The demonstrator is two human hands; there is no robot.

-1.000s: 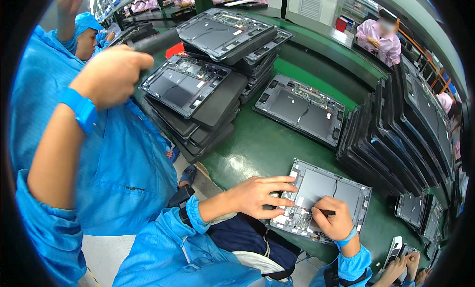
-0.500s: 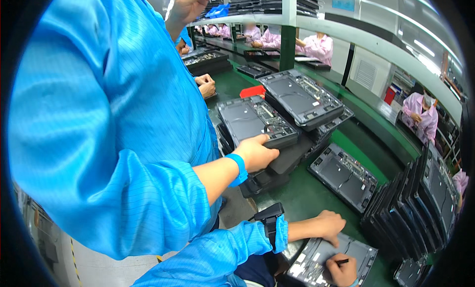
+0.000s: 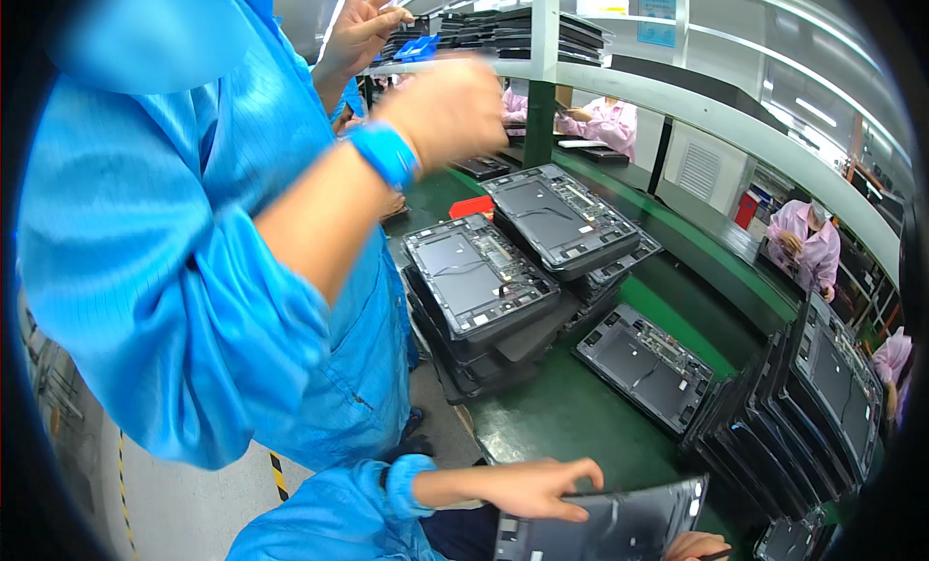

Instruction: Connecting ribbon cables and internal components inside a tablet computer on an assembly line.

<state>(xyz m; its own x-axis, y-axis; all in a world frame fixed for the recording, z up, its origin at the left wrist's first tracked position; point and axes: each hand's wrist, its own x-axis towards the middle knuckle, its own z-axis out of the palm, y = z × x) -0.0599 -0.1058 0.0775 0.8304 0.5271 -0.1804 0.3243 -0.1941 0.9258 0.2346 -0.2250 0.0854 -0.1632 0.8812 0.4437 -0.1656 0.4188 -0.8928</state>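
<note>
A dark tablet housing (image 3: 619,522) with small pale pads on it is at the bottom, raised and tilted, its lower part cut off by the frame. My left hand (image 3: 542,488) lies over its upper left part, with thumb and index finger spread apart. By the lower right corner of the housing, my right hand (image 3: 699,545) is curled, partly cut off by the lower edge. A thin black pen-shaped tool (image 3: 714,556) shows in its fingers. Whether the right fingers also grip the housing is unclear.
Stacked open tablet housings (image 3: 474,271) stand ahead on the green table (image 3: 523,430). One single housing (image 3: 646,367) lies beyond my hands; a tall leaning stack (image 3: 784,416) is on the right. A co-worker in a blue smock (image 3: 319,367) stands close left, with a blurred hand (image 3: 450,111) raised.
The housing under my hands has been tilted up and shifted left and down in view. My left hand has spread its fingers. The co-worker's hand has left the stack and risen.
</note>
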